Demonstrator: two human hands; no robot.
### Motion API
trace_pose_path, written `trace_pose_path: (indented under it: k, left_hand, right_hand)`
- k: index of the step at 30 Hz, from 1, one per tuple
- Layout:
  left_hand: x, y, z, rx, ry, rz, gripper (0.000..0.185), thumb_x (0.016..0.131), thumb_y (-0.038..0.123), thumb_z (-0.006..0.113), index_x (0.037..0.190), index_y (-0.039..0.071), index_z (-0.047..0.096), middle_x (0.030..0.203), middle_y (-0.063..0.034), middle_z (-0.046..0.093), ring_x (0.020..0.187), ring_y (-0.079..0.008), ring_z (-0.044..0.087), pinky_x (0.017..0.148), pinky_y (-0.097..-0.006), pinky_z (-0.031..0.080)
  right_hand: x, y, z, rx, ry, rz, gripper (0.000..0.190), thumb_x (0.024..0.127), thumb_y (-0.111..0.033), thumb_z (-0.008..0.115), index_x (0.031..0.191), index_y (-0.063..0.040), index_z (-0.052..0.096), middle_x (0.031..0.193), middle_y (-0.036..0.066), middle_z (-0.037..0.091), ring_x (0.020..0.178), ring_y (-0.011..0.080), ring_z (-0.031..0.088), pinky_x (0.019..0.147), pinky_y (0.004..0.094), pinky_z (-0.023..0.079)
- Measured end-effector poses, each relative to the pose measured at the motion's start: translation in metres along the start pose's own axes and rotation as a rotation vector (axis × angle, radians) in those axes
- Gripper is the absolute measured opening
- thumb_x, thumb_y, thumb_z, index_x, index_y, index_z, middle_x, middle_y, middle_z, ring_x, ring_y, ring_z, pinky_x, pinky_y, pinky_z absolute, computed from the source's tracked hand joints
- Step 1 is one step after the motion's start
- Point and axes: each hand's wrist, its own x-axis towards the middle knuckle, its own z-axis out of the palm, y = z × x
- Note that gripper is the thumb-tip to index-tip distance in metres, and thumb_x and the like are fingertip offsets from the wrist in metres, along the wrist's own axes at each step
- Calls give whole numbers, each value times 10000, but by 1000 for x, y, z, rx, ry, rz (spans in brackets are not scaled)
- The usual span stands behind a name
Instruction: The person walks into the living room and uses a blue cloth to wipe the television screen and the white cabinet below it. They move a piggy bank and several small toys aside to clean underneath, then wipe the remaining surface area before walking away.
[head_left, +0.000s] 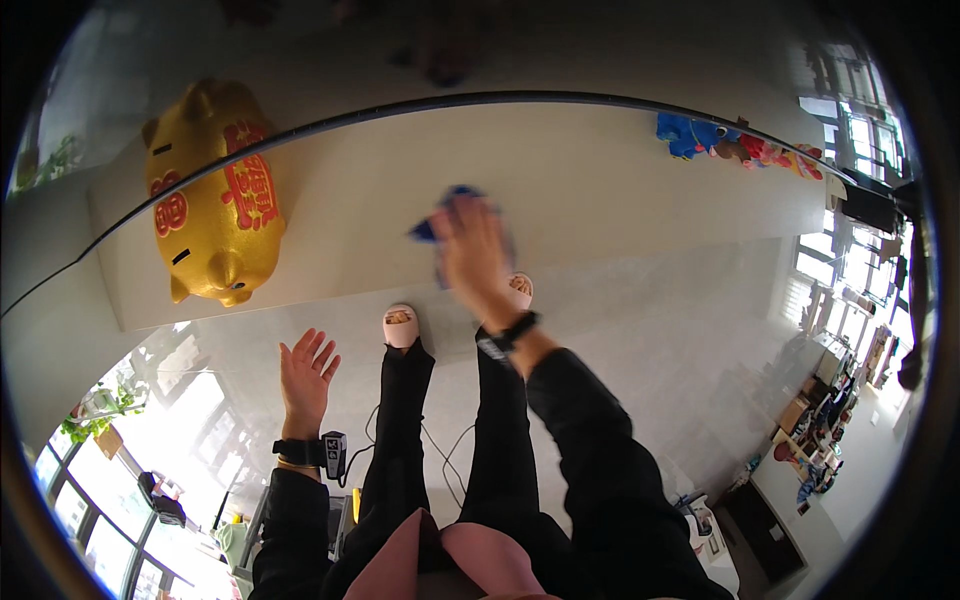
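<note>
My right hand (474, 244), blurred, lies flat with fingers stretched over a dark blue cloth (424, 230). It presses the cloth onto the pale top of a long low cabinet (360, 202). Much of the cloth is hidden under the palm. My left hand (307, 367) hangs in the air in front of the cabinet, fingers apart and holding nothing. Left of the cloth on the cabinet stands a gold pig-shaped coin bank (214, 259) with red raised characters and a slot.
Behind the cabinet top rises a dark glossy screen (480, 52) that mirrors the pig. Blue (681, 139) and red (761, 152) toy figures stand at the right end. My slippered feet (401, 326) are near the cabinet's front. Thin cables (448, 457) run across the floor between my legs.
</note>
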Motion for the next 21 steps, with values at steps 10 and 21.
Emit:
trace_pose_path:
  k: [10,21]
  left_hand:
    - [-9,-11,28,15,23,2,685,987,621,348,1378,76,491,1379,-111,501,1282,-274,466,1081,-446,360]
    - [-10,-29,50,31,-124,-39,670,1003,600,331,1369,63,492,1384,-121,494,1274,-283,471,1072,-451,373]
  right_hand:
    - [145,-36,18,15,161,-176,435,925,-125,475,1354,-60,509,1381,129,516,1341,333,407,1131,466,297]
    - [13,188,-111,-525,197,602,516,977,-241,458,1466,-91,388,1545,103,348,1409,398,294,1115,567,244]
